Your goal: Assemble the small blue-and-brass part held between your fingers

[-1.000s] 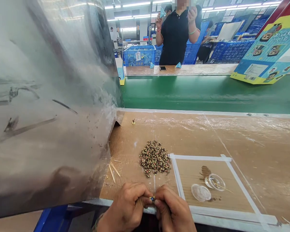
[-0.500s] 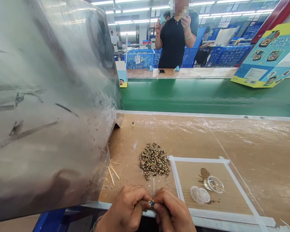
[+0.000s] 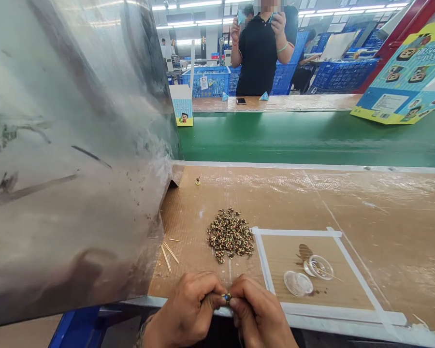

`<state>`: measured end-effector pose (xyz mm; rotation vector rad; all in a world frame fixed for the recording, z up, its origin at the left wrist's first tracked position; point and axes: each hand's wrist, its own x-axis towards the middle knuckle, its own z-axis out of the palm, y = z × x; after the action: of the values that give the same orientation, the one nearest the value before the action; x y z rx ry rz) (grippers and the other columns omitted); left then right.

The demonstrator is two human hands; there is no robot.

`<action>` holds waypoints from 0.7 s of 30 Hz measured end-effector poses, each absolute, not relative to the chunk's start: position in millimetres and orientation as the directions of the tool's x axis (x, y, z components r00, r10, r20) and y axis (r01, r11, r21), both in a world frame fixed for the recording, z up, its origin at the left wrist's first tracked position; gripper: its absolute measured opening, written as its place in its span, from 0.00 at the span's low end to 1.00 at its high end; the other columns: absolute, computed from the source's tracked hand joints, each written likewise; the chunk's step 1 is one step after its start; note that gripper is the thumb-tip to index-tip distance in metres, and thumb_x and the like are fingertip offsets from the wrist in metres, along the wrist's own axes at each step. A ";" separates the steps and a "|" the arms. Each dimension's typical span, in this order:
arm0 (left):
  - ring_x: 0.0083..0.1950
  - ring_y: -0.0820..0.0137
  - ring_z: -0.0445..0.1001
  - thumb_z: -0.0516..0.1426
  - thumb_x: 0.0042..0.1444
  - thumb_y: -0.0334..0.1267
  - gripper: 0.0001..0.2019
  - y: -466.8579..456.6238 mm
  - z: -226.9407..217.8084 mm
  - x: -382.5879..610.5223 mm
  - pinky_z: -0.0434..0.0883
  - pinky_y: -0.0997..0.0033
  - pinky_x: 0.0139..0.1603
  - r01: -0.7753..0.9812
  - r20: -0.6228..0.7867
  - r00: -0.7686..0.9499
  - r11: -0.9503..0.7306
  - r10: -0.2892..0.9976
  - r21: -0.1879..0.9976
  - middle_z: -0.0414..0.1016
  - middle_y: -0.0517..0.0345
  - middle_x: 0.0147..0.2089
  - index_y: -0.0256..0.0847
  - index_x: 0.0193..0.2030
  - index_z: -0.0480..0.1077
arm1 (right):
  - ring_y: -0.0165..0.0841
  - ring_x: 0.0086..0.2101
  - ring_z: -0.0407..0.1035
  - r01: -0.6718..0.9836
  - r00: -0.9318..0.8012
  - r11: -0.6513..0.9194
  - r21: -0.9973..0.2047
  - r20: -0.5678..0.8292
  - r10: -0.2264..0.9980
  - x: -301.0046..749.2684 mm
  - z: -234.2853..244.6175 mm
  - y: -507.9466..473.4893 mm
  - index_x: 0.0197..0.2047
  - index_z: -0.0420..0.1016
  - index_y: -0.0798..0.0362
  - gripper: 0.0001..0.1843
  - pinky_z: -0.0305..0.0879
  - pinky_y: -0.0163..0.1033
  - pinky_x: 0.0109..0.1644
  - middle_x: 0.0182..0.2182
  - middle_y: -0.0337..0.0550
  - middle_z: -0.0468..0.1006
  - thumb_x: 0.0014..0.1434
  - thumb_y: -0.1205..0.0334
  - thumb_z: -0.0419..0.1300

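Silvery plastic sheet (image 3: 72, 145): hangs over the far left of your view and covers the left end of the table (image 3: 366, 203); its lower edge lies on the cardboard surface.
Wooden sticks (image 3: 168, 252): a few thin ones lie loose just right of the sheet's edge, touched by neither hand.
Left hand (image 3: 188, 311): at the near table edge, curled, thumb and forefinger tips pressed together on the small part.
Small part (image 3: 226, 297): a tiny blue-and-yellow piece held between your two hands, just above the near edge and clear of the surface.
Right hand (image 3: 259, 314): mirrors the left, fingertips closed on the same piece from the other side. Both sets of fingers are pinching; none are spread.
Pile of small parts (image 3: 231, 235): a loose heap of many speckled pieces, directly beyond your hands and near them, untouched.
Stray piece (image 3: 197, 181): lies alone farther back, well apart from the pile.
Taped rectangle (image 3: 297, 233): white tape outline to the right of the pile. Inside it sit two clear round lids (image 3: 297, 282), one with a thin stick resting across it, beside a brown stain.
Progress, judged: one piece is in hand and the pile looks large. No separate group of finished pieces shows anywhere, so most of the work appears to remain. What exactly your fingers do to the piece is too small to tell.
Background: green conveyor belt (image 3: 311, 137); beyond it a person in a black shirt (image 3: 261, 48) stands with both hands raised.
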<state>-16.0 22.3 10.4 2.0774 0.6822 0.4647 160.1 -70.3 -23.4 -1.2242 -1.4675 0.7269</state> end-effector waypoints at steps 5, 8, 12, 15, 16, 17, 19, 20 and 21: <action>0.36 0.69 0.74 0.53 0.66 0.31 0.08 23.1 15.2 -14.9 0.64 0.69 0.43 0.306 0.052 0.782 -0.455 0.621 0.836 0.76 0.61 0.33 0.42 0.35 0.68 | 0.28 0.30 0.66 0.316 0.072 0.301 -0.899 0.340 0.938 159.7 -24.2 -69.5 0.36 0.63 0.47 0.13 0.57 0.33 0.34 0.29 0.33 0.67 0.74 0.68 0.48; 0.36 0.69 0.74 0.53 0.66 0.31 0.08 24.0 14.8 -15.2 0.64 0.69 0.43 0.319 0.038 0.783 -0.454 0.620 0.832 0.76 0.61 0.33 0.42 0.35 0.69 | 0.28 0.29 0.66 0.322 0.084 0.303 -0.897 0.346 0.935 159.0 -22.6 -68.7 0.36 0.63 0.47 0.13 0.57 0.33 0.34 0.29 0.32 0.67 0.73 0.70 0.48; 0.36 0.68 0.74 0.53 0.66 0.32 0.07 24.6 12.5 -15.8 0.64 0.69 0.43 0.315 0.039 0.783 -0.450 0.621 0.835 0.76 0.61 0.33 0.42 0.36 0.69 | 0.28 0.29 0.66 0.320 0.088 0.302 -0.898 0.345 0.934 159.2 -19.7 -68.9 0.35 0.63 0.48 0.13 0.57 0.33 0.34 0.28 0.33 0.68 0.73 0.70 0.49; 0.36 0.68 0.74 0.53 0.66 0.32 0.07 23.7 12.9 -15.7 0.64 0.69 0.43 0.310 0.041 0.783 -0.446 0.621 0.840 0.76 0.60 0.33 0.42 0.36 0.69 | 0.29 0.29 0.66 0.318 0.072 0.299 -0.900 0.337 0.939 160.0 -20.4 -68.9 0.34 0.63 0.49 0.14 0.58 0.34 0.33 0.28 0.35 0.68 0.73 0.69 0.48; 0.36 0.67 0.74 0.53 0.66 0.32 0.07 23.3 13.3 -15.7 0.65 0.69 0.43 0.310 0.043 0.781 -0.447 0.623 0.839 0.76 0.59 0.33 0.42 0.36 0.69 | 0.30 0.29 0.66 0.320 0.068 0.298 -0.900 0.335 0.940 160.1 -21.0 -68.8 0.34 0.63 0.49 0.14 0.58 0.35 0.33 0.28 0.36 0.68 0.74 0.69 0.48; 0.37 0.67 0.75 0.53 0.66 0.32 0.07 23.0 13.7 -15.7 0.65 0.69 0.43 0.311 0.045 0.779 -0.449 0.625 0.838 0.76 0.59 0.33 0.42 0.36 0.69 | 0.30 0.29 0.66 0.320 0.066 0.297 -0.900 0.334 0.940 160.2 -21.5 -68.7 0.34 0.62 0.49 0.14 0.57 0.35 0.33 0.28 0.36 0.68 0.74 0.69 0.48; 0.37 0.67 0.75 0.53 0.66 0.31 0.07 22.8 14.3 -15.9 0.65 0.69 0.44 0.308 0.053 0.778 -0.454 0.625 0.836 0.77 0.59 0.34 0.42 0.36 0.69 | 0.30 0.28 0.66 0.319 0.069 0.296 -0.900 0.334 0.940 159.9 -22.1 -68.5 0.34 0.63 0.49 0.14 0.57 0.35 0.32 0.28 0.37 0.67 0.74 0.69 0.47; 0.37 0.68 0.75 0.53 0.66 0.31 0.07 22.9 14.5 -16.0 0.65 0.69 0.43 0.304 0.058 0.779 -0.457 0.624 0.836 0.76 0.59 0.33 0.42 0.36 0.69 | 0.30 0.28 0.66 0.314 0.072 0.301 -0.901 0.339 0.938 159.6 -22.2 -68.4 0.35 0.63 0.49 0.14 0.57 0.35 0.32 0.28 0.37 0.68 0.74 0.69 0.47; 0.37 0.68 0.74 0.53 0.66 0.32 0.07 23.1 14.7 -16.0 0.65 0.69 0.43 0.302 0.061 0.780 -0.460 0.622 0.835 0.76 0.60 0.33 0.42 0.36 0.69 | 0.30 0.28 0.65 0.308 0.077 0.308 -0.900 0.346 0.935 159.3 -22.3 -68.5 0.35 0.63 0.49 0.14 0.57 0.35 0.32 0.28 0.36 0.68 0.74 0.69 0.48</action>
<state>-16.0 23.1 14.7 2.0736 0.6875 0.4530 159.3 -68.5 -22.3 -1.2134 -1.4595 0.7072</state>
